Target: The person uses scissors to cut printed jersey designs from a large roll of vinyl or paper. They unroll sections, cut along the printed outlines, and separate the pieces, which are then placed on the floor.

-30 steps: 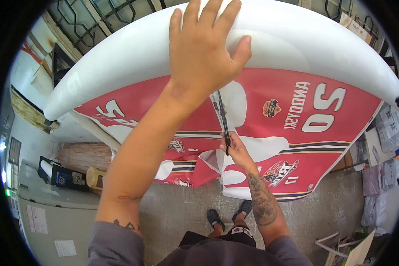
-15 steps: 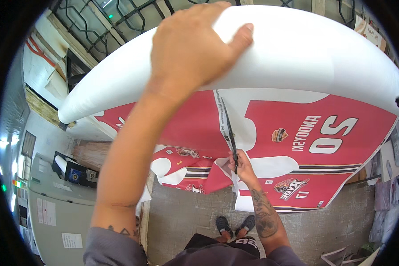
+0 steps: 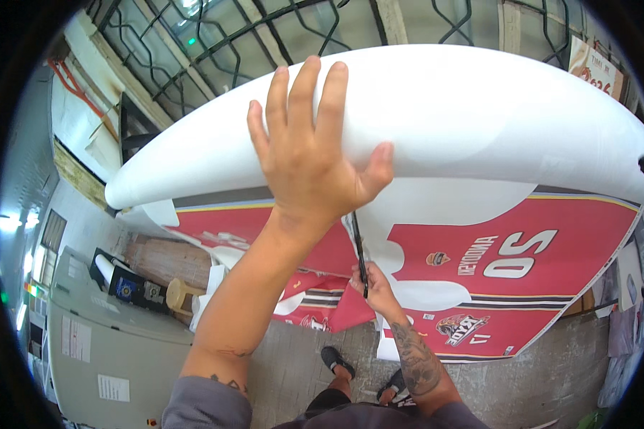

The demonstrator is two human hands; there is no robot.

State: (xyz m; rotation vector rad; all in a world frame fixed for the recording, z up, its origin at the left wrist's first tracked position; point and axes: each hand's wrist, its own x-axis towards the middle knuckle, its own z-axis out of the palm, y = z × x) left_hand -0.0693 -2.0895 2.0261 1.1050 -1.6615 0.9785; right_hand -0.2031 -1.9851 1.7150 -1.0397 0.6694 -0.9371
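A thick white roll (image 3: 472, 107) stretches across the view in front of me. My left hand (image 3: 308, 161) lies on its front with the fingers spread, gripping nothing. From beneath the roll hangs a wide printed sheet (image 3: 579, 229), red with white shapes, jersey-like lettering and dark stripes. Below the roll my right hand (image 3: 378, 292) is closed on long black scissors (image 3: 360, 254), whose blades point up along a pale strip in the sheet. The blade tips are hidden near my left wrist. Left of the scissors, a loose part of the sheet (image 3: 315, 297) droops in folds.
A metal window grille (image 3: 300, 28) runs behind the roll. To the left stand a grey cabinet (image 3: 114, 357) and a small wooden stool (image 3: 182, 295). Plastic-wrapped stacks (image 3: 619, 343) line the right side. My feet (image 3: 338, 362) are on the grey floor below.
My left hand has shifted from over the roll's top to its front, fingers now spread. More sheet, with a dark and yellow stripe, shows under the roll. The right hand still holds the scissors.
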